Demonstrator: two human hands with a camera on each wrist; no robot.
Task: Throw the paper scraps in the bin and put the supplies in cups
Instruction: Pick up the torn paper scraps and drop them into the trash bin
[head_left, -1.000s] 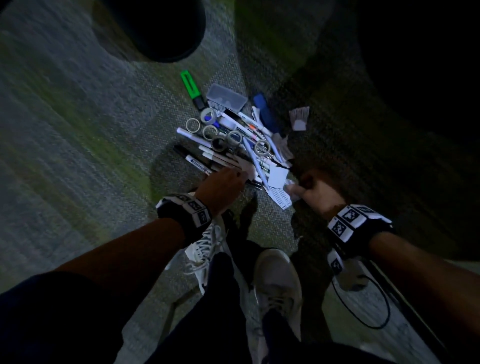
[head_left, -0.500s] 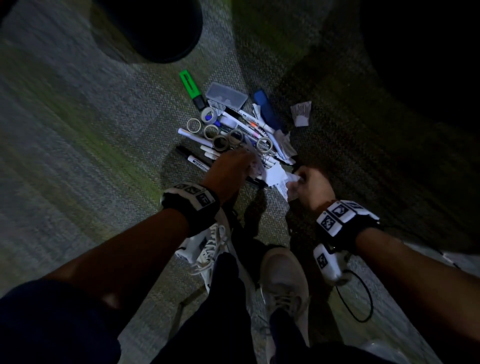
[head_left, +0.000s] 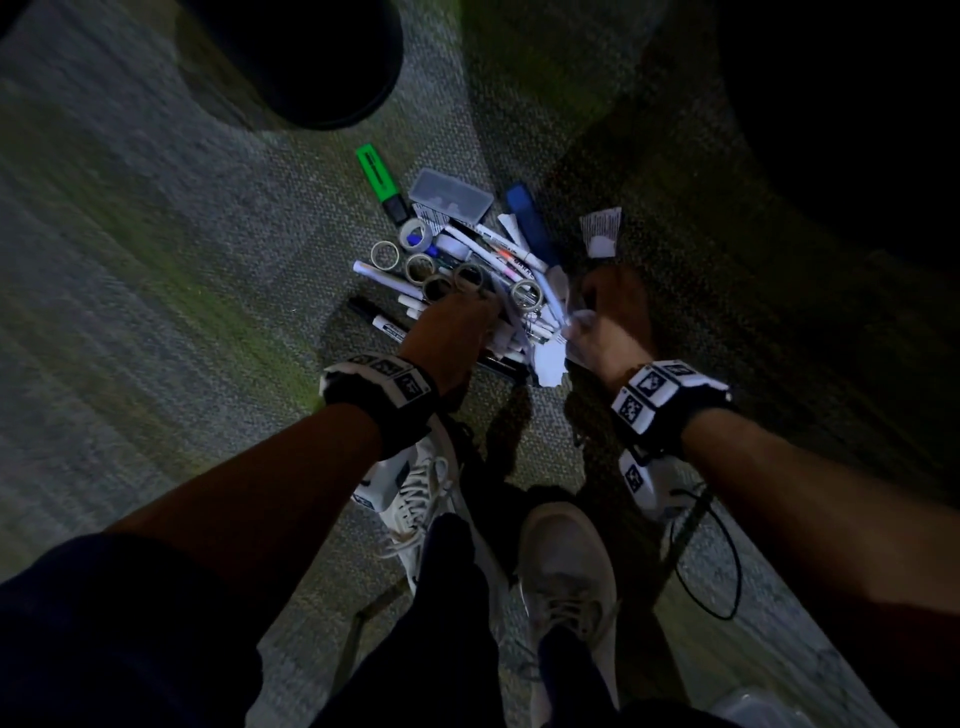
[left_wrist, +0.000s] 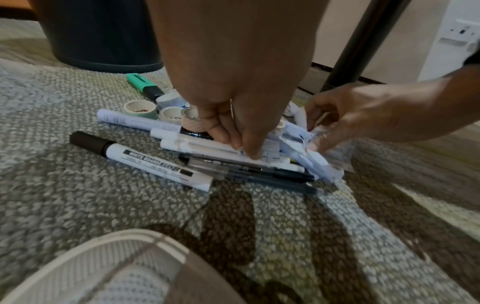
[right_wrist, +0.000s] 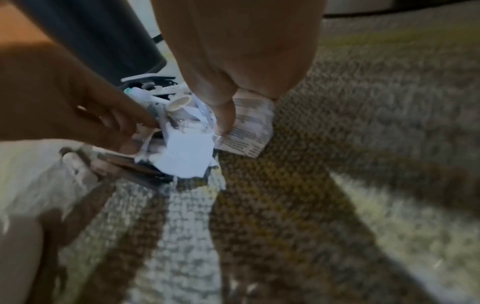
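Observation:
A pile of markers, pens, tape rolls (head_left: 384, 253) and torn paper lies on the carpet. My left hand (head_left: 488, 312) reaches down into its near side, and its bunched fingertips (left_wrist: 249, 154) pinch a printed paper scrap lying over the white markers. Just right of it, my right hand (head_left: 576, 322) holds crumpled scraps, its thumb (right_wrist: 226, 119) pinning a printed paper scrap (right_wrist: 249, 131). A plain white scrap (right_wrist: 187, 156) lies between the hands. Another printed scrap (head_left: 602, 228) sits apart at the pile's far right. The dark bin (head_left: 311, 57) stands beyond the pile.
A whiteboard marker (left_wrist: 145, 162), a green highlighter (head_left: 376, 179), a clear plastic box (head_left: 449, 189) and a blue marker (head_left: 527, 218) edge the pile. My shoes (head_left: 566, 566) stand close behind the hands. A dark table leg (left_wrist: 363, 41) rises at the right. No cups are in view.
Both hands have moved forward into the pile. The right hand went from the near edge up beside the left, gathering scraps as it went.

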